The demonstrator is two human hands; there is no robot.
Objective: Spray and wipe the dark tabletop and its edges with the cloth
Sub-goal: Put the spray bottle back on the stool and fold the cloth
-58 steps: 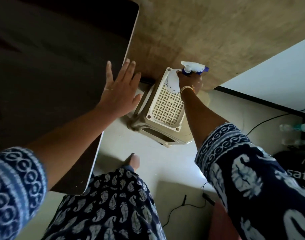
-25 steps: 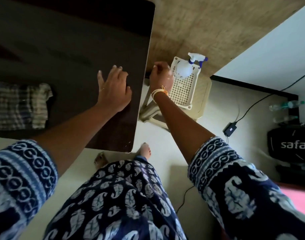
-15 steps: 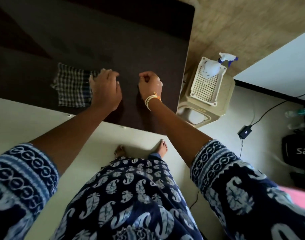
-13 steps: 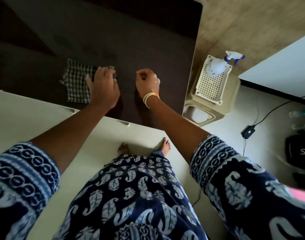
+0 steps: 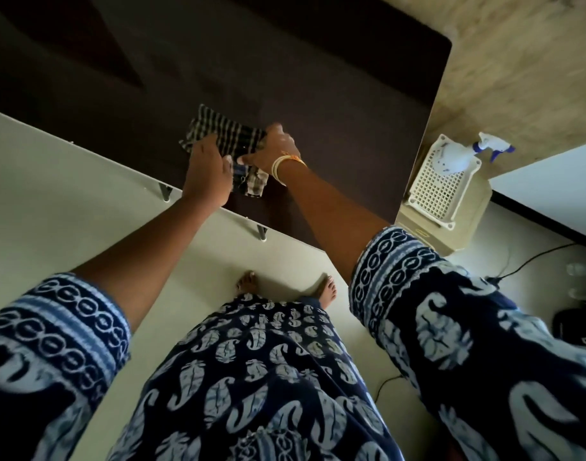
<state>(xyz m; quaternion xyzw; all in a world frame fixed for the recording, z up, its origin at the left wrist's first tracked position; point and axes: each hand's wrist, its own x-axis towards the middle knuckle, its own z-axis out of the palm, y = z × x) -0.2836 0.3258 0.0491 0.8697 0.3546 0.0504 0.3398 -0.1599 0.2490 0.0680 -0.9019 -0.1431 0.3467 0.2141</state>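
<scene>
Both my hands have closed in on the crumpled checked cloth (image 5: pixel 223 136): left hand (image 5: pixel 208 173) and right hand (image 5: pixel 274 148) pinch it on the smooth dark worktop (image 5: pixel 335 104), at twelve o'clock from my feet.

Checked cloth (image 5: pixel 223 136) bunched on dark tabletop (image 5: pixel 335 104) nr front edge; spray bottle (image 5: pixel 458 158) on stool.

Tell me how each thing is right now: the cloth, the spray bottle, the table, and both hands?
Cloth: bunched on the tabletop, gripped by both hands.
Spray bottle: set down on the white basket, nobody touching it.
Dark tabletop: bare apart from the cloth; too dark to tell if wet.
Left hand: fingers curled on the cloth.
Right hand: pinching the cloth.
</scene>
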